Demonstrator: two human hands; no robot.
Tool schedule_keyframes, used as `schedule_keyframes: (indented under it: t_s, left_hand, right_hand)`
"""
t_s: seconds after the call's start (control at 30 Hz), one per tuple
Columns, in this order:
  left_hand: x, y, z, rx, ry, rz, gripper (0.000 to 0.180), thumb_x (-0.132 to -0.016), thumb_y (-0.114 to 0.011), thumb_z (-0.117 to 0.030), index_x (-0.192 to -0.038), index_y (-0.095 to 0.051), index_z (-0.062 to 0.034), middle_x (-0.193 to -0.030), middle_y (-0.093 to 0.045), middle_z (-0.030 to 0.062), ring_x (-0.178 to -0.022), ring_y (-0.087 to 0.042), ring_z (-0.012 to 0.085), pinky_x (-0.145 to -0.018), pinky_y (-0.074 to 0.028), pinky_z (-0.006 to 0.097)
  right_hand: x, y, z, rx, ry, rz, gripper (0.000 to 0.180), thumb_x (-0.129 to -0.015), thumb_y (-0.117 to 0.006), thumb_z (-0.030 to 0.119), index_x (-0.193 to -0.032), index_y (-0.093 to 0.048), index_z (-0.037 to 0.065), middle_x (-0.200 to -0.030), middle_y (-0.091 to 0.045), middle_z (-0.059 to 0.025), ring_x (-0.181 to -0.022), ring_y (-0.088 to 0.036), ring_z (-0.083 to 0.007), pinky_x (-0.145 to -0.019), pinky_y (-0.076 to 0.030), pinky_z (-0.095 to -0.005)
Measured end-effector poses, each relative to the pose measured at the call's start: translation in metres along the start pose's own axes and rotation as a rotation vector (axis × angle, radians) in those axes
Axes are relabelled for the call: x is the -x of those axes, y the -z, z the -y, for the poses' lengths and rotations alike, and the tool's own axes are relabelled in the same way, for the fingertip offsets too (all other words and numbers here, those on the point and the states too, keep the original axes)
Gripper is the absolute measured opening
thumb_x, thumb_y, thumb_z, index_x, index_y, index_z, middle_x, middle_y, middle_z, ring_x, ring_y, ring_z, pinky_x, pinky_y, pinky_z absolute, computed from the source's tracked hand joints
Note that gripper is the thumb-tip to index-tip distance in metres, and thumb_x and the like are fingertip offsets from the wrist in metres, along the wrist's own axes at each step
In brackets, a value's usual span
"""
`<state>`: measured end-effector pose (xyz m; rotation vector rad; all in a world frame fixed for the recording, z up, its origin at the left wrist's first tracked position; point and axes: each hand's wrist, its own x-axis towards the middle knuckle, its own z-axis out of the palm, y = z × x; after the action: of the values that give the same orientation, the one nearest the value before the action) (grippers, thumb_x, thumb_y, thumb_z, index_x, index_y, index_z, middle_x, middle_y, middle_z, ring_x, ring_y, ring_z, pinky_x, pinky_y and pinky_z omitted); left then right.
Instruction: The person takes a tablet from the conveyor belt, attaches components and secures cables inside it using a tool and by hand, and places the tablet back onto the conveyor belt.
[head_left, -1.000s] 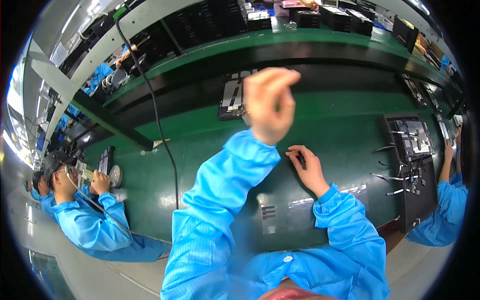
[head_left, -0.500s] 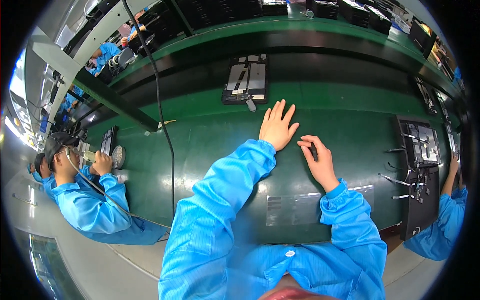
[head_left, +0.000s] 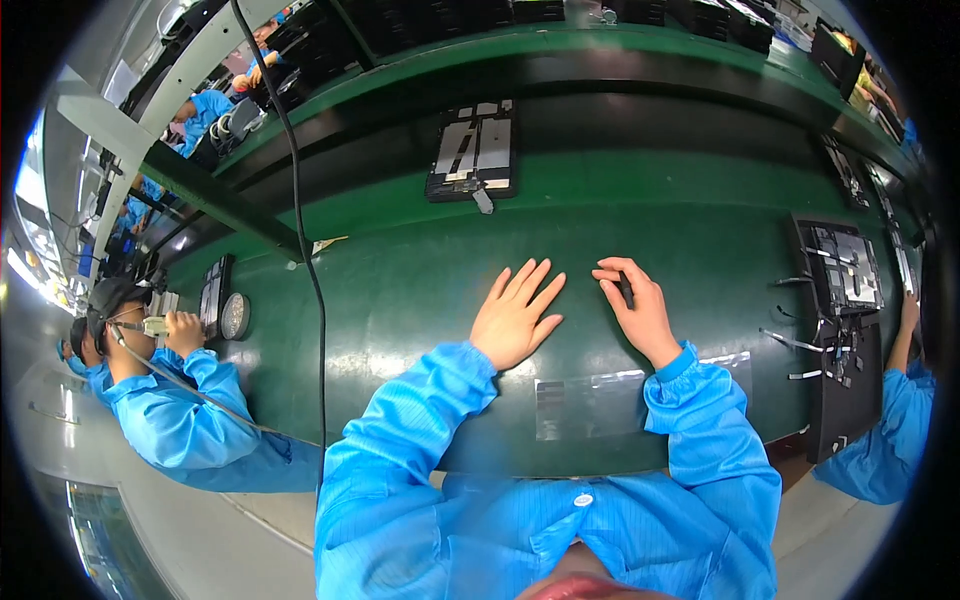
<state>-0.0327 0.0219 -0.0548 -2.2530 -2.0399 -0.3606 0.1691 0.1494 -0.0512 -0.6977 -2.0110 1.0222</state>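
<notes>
My left hand is open above the green bench top, palm down with the fingers spread and nothing in it. To its right, my right hand is curled around a short black stick-like piece, mostly hidden by the fingers. A tablet with its back off lies farther away, showing silver battery panels. A small grey tab hangs off its near edge. Close to me, a clear plastic sheet lies flat, partly behind my right sleeve.
At the right stand a black case and another opened device with loose cables. A black cable hangs down on the left. Co-workers in blue sit on both sides, the left one beside a round dish. A shelf crosses the back.
My left hand has drawn back toward me and left, away from the tablet. My right hand stays nearly in place, still around the black piece. The view has shifted slightly.
</notes>
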Motion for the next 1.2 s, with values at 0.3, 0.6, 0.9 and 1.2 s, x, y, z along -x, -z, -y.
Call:
schedule_keyframes:
  t_s: [0.3,0.6,0.9,1.2]
  left_hand:
    - [0.027,0.009,-0.012,0.124,0.017,0.006,0.058,-0.096,-0.062,-0.038,-0.148,-0.048,-0.0173,-0.156,-0.04,0.0119,-0.146,-0.034,0.0312,-0.119,-0.027,0.053]
    - [0.026,0.006,-0.014,0.212,0.025,-0.036,0.056,-0.094,-0.064,-0.034,-0.146,-0.052,-0.0154,-0.154,-0.043,0.0159,-0.146,-0.034,0.0357,-0.119,-0.025,0.054]
    - [0.028,0.004,-0.009,0.179,0.007,-0.084,0.053,-0.095,-0.065,-0.035,-0.143,-0.054,-0.0163,-0.152,-0.045,0.013,-0.144,-0.038,0.0332,-0.118,-0.029,0.052]
    - [0.029,0.009,-0.008,0.177,-0.008,-0.094,0.052,-0.095,-0.065,-0.034,-0.142,-0.055,-0.0155,-0.151,-0.047,0.0136,-0.143,-0.039,0.0338,-0.118,-0.03,0.052]
  right_hand:
    - [0.0,0.006,-0.004,0.069,0.007,-0.019,0.021,-0.093,-0.064,0.007,-0.114,-0.062,0.008,-0.101,-0.075,-0.0041,-0.101,-0.066,-0.0263,-0.088,-0.052,-0.0374]
    - [0.003,0.01,-0.009,0.068,0.046,0.005,0.022,-0.093,-0.065,0.008,-0.115,-0.062,0.008,-0.103,-0.075,-0.0051,-0.102,-0.065,-0.0274,-0.088,-0.051,-0.0384]
    - [0.001,0.008,-0.005,0.087,0.054,0.009,0.023,-0.094,-0.066,0.009,-0.116,-0.062,0.009,-0.103,-0.075,-0.0055,-0.102,-0.065,-0.0274,-0.088,-0.051,-0.0378]
    - [0.0,0.007,-0.001,0.075,0.052,0.016,0.022,-0.094,-0.065,0.01,-0.116,-0.062,0.009,-0.104,-0.075,-0.0052,-0.1,-0.065,-0.0269,-0.088,-0.051,-0.0377]
